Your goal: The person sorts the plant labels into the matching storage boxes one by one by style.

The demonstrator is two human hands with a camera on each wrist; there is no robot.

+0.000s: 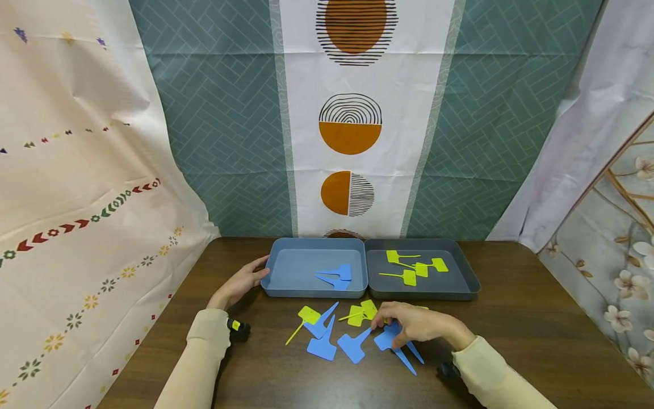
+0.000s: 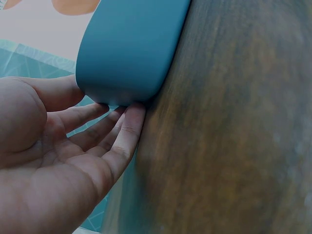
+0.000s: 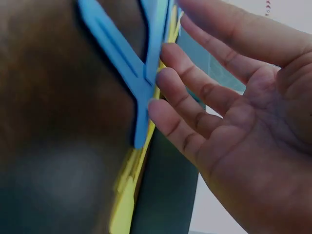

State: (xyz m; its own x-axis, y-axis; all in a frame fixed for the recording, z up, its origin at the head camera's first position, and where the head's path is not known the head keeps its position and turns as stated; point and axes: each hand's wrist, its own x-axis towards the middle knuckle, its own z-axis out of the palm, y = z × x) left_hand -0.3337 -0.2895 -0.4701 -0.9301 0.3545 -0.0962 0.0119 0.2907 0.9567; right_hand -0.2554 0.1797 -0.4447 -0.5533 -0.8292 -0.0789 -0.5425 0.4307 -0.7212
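Observation:
My left hand touches the left end of the blue-grey tray, its fingertips against the outer wall in the left wrist view. My right hand hovers low over blue plant labels, fingers spread and gently bent. In the right wrist view its fingertips lie close beside a blue label; nothing is visibly pinched. More blue labels and yellow plant labels lie on the table before the trays. Two blue labels lie inside the blue-grey tray.
A dark grey tray adjoins the blue-grey one on the right and holds several yellow labels. The brown wooden table ends at a patterned curtain behind. Further cloth hangs at both sides.

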